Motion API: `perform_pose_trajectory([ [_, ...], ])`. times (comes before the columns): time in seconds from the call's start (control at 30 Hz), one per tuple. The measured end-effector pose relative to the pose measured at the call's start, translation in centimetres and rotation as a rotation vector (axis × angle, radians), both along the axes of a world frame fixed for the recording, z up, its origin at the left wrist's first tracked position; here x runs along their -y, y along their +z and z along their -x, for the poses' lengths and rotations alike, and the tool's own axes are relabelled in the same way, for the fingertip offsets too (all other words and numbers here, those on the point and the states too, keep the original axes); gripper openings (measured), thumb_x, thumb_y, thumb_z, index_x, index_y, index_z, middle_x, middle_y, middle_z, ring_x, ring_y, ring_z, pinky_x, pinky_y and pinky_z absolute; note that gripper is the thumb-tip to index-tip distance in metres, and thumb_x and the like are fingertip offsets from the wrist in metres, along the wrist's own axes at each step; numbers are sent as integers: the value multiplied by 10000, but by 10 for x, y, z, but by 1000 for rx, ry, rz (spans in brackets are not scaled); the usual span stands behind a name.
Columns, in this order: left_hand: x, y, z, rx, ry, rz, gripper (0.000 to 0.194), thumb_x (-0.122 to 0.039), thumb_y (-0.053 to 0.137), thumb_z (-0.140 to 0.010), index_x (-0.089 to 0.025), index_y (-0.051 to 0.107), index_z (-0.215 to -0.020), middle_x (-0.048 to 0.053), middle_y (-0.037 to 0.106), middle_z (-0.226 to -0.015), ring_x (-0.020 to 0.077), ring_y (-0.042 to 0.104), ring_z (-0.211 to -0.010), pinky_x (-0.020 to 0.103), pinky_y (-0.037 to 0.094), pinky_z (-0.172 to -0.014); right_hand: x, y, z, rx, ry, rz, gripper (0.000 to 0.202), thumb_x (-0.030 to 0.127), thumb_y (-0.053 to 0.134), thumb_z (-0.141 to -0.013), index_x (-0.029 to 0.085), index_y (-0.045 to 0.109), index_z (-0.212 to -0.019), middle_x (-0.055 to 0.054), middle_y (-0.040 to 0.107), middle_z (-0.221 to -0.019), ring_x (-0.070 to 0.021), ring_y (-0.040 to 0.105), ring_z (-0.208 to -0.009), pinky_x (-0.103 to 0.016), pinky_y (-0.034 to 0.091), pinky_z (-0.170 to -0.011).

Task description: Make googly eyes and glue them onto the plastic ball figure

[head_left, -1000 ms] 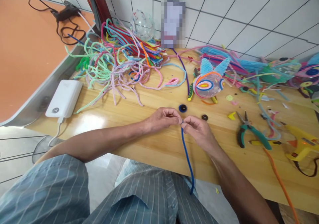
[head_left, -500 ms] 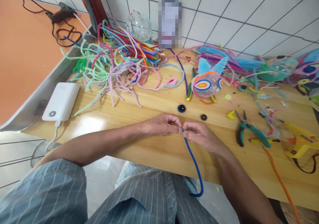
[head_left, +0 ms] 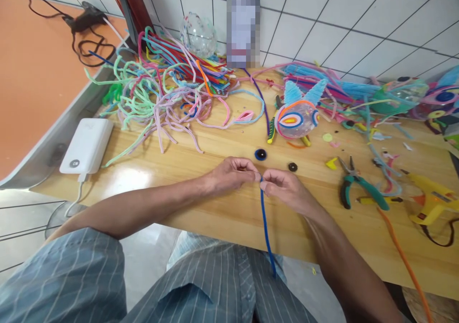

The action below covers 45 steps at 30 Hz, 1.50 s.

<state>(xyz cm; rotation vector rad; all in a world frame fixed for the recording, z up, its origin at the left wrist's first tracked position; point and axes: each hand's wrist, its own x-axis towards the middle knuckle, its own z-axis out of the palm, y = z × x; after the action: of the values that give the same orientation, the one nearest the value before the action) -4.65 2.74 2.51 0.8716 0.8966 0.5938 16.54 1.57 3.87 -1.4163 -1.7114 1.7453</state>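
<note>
A blue pipe cleaner [head_left: 266, 227] hangs from my fingertips over the table's front edge, its lower end against my shirt. My left hand [head_left: 236, 173] pinches its upper end, thumb against finger. Right beside it, my right hand [head_left: 283, 187] pinches the same end, so the tips of both hands nearly touch. The bit between the fingertips is mostly hidden. Just beyond my hands lie a blue-and-black coiled disc [head_left: 260, 154] and a small dark coil [head_left: 292, 167]. Farther back sits a clear ball [head_left: 296, 120] with blue ears and ringed eyes.
Pliers with green handles [head_left: 364, 185] and a yellow glue gun [head_left: 435, 201] lie to the right, near an orange pipe cleaner [head_left: 403, 261]. Tangled pipe cleaners [head_left: 161, 98] fill the back left. A white power bank [head_left: 87, 146] and a phone [head_left: 243, 31] are also here.
The blue pipe cleaner's hanging part has swung left and straightened; its curled lower end no longer shows. Both hands remain pinched together in nearly the same place.
</note>
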Motion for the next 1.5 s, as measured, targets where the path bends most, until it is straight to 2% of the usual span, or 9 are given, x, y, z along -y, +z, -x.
perform_pose_trajectory([
  [0.1, 7, 1, -5, 114, 155, 128, 366, -418, 901, -651, -145, 692, -778, -67, 553, -560, 26, 342, -450, 212, 212, -471, 1, -5, 6, -35, -68, -45, 329, 502, 690, -821, 223, 557, -708, 48, 475, -623, -122, 386, -598, -282, 316, -595],
  [0.27, 6, 2, -7, 194, 154, 230, 430, -435, 923, -631, -137, 675, -816, -34, 648, -683, 10, 373, -419, 194, 222, -430, 2, -4, 8, -101, -91, -36, 332, 494, 718, -820, 221, 563, -713, 36, 524, -634, -128, 439, -615, -280, 359, -612],
  [0.6, -15, 0, 9, 4, -217, -86, 341, -444, 819, -773, -139, 702, -875, -71, 520, -596, 38, 378, -481, 182, 278, -461, 0, 1, -4, -43, 29, 66, 279, 439, 673, -797, 222, 525, -704, 51, 444, -633, -124, 387, -619, -271, 306, -593],
  [0.83, -16, 8, 10, -55, -349, -60, 372, -446, 863, -706, -131, 700, -816, -73, 513, -575, 44, 387, -505, 189, 271, -493, 1, 2, -6, -5, 82, 68, 291, 455, 648, -825, 214, 541, -702, 57, 407, -631, -115, 356, -606, -270, 272, -576],
  [0.9, -12, 7, 7, -47, -262, -33, 356, -427, 867, -690, -129, 709, -804, -74, 512, -550, 43, 370, -484, 195, 253, -476, 0, 0, -4, -13, 48, 47, 294, 459, 645, -834, 212, 552, -706, 53, 441, -631, -115, 387, -605, -269, 302, -578],
  [1.07, 3, 2, -2, 55, 224, 81, 350, -440, 844, -681, -154, 675, -790, -75, 527, -561, 34, 323, -437, 207, 219, -436, 1, -6, 7, -34, -117, -76, 288, 479, 643, -860, 217, 585, -756, 50, 516, -638, -115, 467, -579, -269, 383, -578],
  [1.13, 8, 1, -4, 38, 280, 102, 351, -462, 823, -722, -165, 657, -811, -84, 506, -567, 36, 319, -427, 208, 223, -429, 2, -7, 8, 6, -166, -90, 278, 481, 635, -863, 217, 604, -781, 43, 553, -635, -117, 486, -549, -273, 394, -557],
  [1.3, 12, 0, -4, -129, 7, -89, 227, -375, 708, -861, -157, 676, -916, -29, 633, -739, 65, 466, -554, 204, 354, -527, 0, -6, -1, 209, -222, -130, 253, 436, 646, -821, 210, 663, -932, 22, 647, -638, -147, 553, -548, -284, 411, -548],
  [1.5, 11, -3, 0, -241, -276, -300, 211, -334, 612, -938, -143, 667, -866, -26, 603, -744, 98, 497, -700, 218, 382, -647, -4, -9, -8, 366, -206, -257, 193, 400, 616, -849, 235, 653, -941, -13, 745, -717, -183, 658, -617, -316, 470, -617],
])
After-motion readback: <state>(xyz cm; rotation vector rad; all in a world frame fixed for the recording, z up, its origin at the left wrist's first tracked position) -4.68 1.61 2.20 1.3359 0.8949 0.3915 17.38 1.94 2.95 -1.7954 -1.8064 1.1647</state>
